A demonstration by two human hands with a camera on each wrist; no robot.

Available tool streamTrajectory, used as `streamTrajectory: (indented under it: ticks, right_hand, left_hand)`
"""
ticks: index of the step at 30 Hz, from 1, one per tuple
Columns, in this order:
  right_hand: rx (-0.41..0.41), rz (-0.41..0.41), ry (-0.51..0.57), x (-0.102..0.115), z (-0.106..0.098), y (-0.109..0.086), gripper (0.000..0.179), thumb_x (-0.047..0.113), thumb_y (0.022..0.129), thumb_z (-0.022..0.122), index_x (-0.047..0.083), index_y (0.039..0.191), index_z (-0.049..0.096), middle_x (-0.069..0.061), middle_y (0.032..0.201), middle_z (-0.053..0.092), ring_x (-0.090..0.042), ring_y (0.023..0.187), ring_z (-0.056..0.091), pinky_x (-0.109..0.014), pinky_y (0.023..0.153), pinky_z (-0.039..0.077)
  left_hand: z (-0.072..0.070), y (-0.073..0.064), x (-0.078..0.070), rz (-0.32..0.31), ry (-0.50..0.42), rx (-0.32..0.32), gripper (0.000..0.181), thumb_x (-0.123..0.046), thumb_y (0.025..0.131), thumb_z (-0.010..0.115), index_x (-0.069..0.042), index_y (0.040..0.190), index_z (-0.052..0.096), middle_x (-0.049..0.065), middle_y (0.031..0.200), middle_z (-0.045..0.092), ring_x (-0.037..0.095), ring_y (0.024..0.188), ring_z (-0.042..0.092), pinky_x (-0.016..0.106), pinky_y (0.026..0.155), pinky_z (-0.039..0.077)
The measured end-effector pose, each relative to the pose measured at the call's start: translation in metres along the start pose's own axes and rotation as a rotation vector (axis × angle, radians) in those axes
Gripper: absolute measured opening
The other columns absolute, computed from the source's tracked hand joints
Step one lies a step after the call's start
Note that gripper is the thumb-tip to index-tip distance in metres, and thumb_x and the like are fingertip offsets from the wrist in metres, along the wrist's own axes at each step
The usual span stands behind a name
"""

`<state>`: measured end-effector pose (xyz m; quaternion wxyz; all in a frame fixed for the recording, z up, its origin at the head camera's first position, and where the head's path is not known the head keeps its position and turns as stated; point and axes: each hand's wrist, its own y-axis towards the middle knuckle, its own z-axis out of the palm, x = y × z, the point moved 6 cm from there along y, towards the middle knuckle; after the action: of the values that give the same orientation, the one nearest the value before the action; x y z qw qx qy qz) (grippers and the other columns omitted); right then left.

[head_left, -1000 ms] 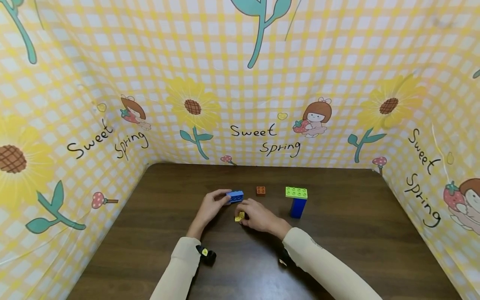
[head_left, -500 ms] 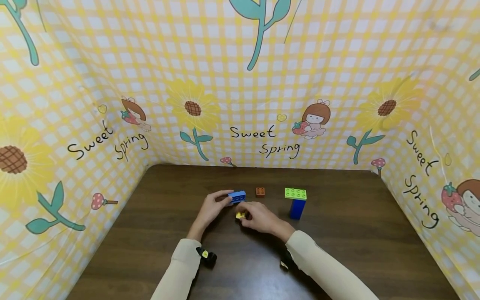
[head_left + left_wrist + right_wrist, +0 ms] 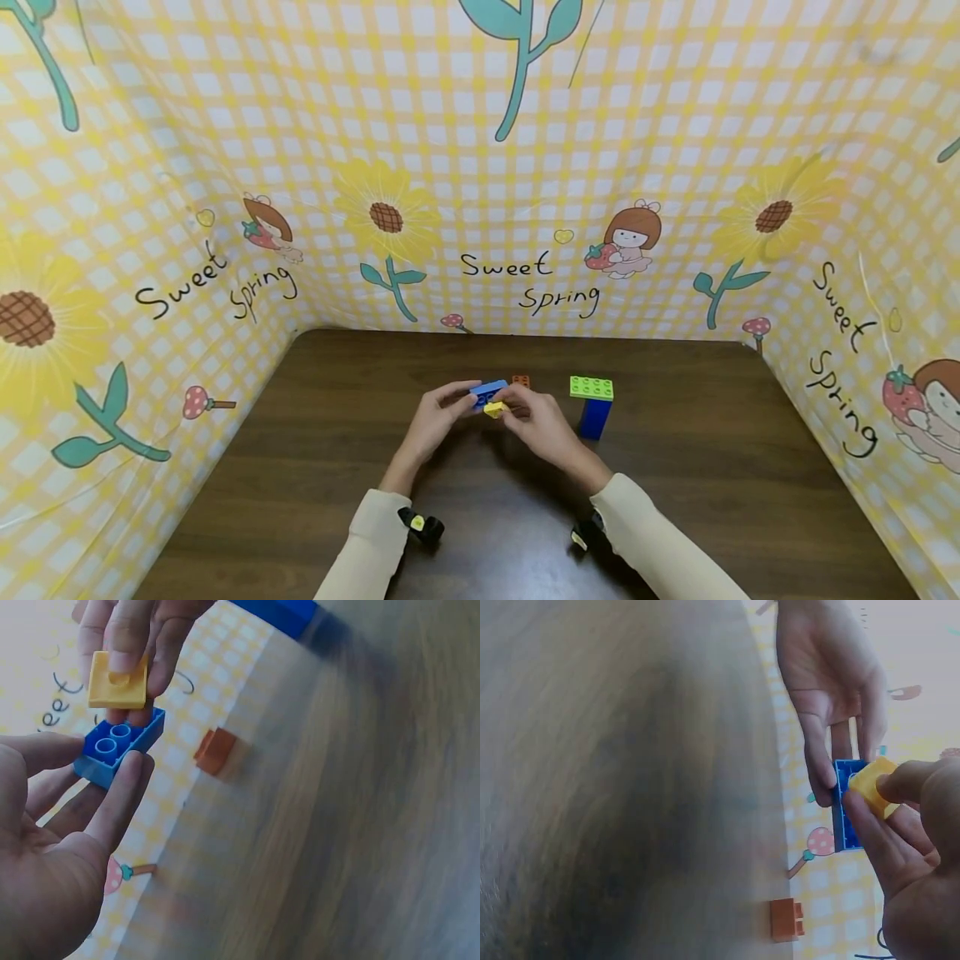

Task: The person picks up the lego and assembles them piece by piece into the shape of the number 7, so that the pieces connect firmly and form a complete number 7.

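Note:
My left hand (image 3: 431,423) pinches one end of a blue toy brick (image 3: 487,390) between thumb and fingers. In the left wrist view, that blue brick's hollow underside shows two round tubes. A small square yellow brick (image 3: 118,688) is pinched by my right hand (image 3: 546,423), thumb on one face. It sits right at the blue brick's open side, overlapping it in the right wrist view. Fingertips of the right hand also reach the blue brick's far end. Both bricks are held up over the dark wooden table (image 3: 480,533).
An orange brick (image 3: 521,381) lies behind the right hand, partly hidden in the head view. To the right, a lime-green brick (image 3: 592,387) lies across the top of an upright dark blue block (image 3: 596,418). A yellow checked cloth (image 3: 480,192) walls the table's back and sides.
The right hand has lifted the yellow brick from the table and brought it up to the blue brick. The left hand has shifted right with the blue brick.

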<state>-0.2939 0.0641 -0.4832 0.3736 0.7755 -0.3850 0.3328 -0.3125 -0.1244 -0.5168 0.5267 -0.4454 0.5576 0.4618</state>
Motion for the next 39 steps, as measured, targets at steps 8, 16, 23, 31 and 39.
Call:
streamTrajectory:
  ticks: [8,16,23,31,39]
  right_hand:
    - [-0.106,-0.024,-0.012,0.007,-0.012,-0.007,0.018,0.008,0.097,0.078,0.011,0.115,0.077,-0.004,0.108,0.067,-0.014,0.091,0.069,-0.026,0.082,0.062]
    - [-0.160,0.036,0.006,0.007,-0.016,-0.012,0.023,0.007,0.096,0.079,0.010,0.116,0.069,-0.005,0.108,0.072,-0.017,0.095,0.072,-0.032,0.085,0.063]
    - [-0.218,0.005,-0.009,0.017,-0.023,-0.014,0.019,0.006,0.095,0.081,0.010,0.109,0.068,-0.006,0.108,0.073,-0.020,0.098,0.075,-0.031,0.086,0.064]
    - [-0.276,-0.017,-0.055,0.029,-0.031,-0.017,0.016,0.010,0.095,0.081,0.011,0.108,0.072,-0.004,0.102,0.076,-0.017,0.090,0.075,-0.035,0.078,0.065]
    - [-0.326,-0.077,-0.125,0.040,-0.038,-0.019,0.016,0.011,0.094,0.082,0.011,0.107,0.073,-0.003,0.099,0.074,-0.014,0.082,0.072,-0.032,0.069,0.064]
  left_hand:
    - [0.013,-0.005,-0.009,0.040,-0.053,0.013,0.033,-0.013,0.108,0.064,0.001,0.138,0.068,0.024,0.139,0.066,0.012,0.105,0.073,0.054,0.105,0.057]
    - [0.017,-0.008,-0.018,0.072,-0.054,0.045,0.034,-0.008,0.109,0.058,0.004,0.140,0.066,0.026,0.140,0.065,0.008,0.106,0.071,0.055,0.107,0.055]
    - [0.022,-0.011,-0.030,0.112,-0.006,0.105,0.041,-0.001,0.104,0.053,0.001,0.143,0.064,0.027,0.141,0.065,0.008,0.113,0.069,0.057,0.107,0.054]
    - [0.031,-0.015,-0.045,0.173,0.027,0.166,0.043,-0.001,0.103,0.061,0.002,0.146,0.061,0.029,0.142,0.064,0.012,0.115,0.068,0.039,0.101,0.060]
    - [0.038,-0.017,-0.057,0.197,0.040,0.191,0.045,-0.006,0.102,0.069,-0.002,0.147,0.062,0.026,0.140,0.066,0.032,0.124,0.066,0.022,0.096,0.058]
